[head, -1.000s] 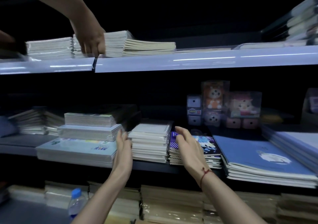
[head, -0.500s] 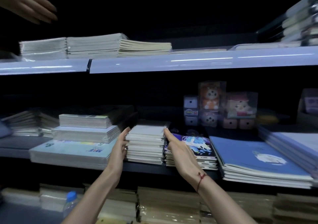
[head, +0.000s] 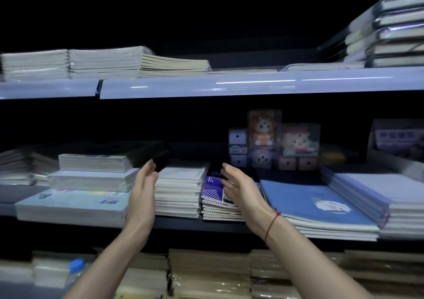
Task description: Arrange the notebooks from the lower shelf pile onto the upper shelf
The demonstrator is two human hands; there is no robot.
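Where the view began nearest the camera, a water bottle with a blue cap (head: 76,269) stood at lower left among wrapped packs on the bottom level. Both forearms rose from below; a red string (head: 271,224) circled the right wrist.

Left hand (head: 142,195) — fingers straight and together, palm facing right, holding nothing, just at the left edge of the white notebook pile (head: 179,190); whether it touched the pile could not be told. Right hand (head: 241,188) — fingers straight and slightly spread, palm facing left, empty, held over the stack of purple-patterned notebooks (head: 212,197) just right of the white pile.

The white notebook pile sat on the lower shelf (head: 195,224), between the two hands. To its left lay a broad pale-blue pack (head: 71,204) with two smaller stacks on top; to its right, beyond the purple stack, lay blue-covered notebooks (head: 316,204).

Farther back on the same shelf stood clear boxes with cartoon figures (head: 263,131).

Above, the upper shelf (head: 229,85) carried wrapped white notebooks (head: 103,62) at left, cream notebooks (head: 174,65) beside them, and a tall wrapped stack (head: 385,34) at far right.
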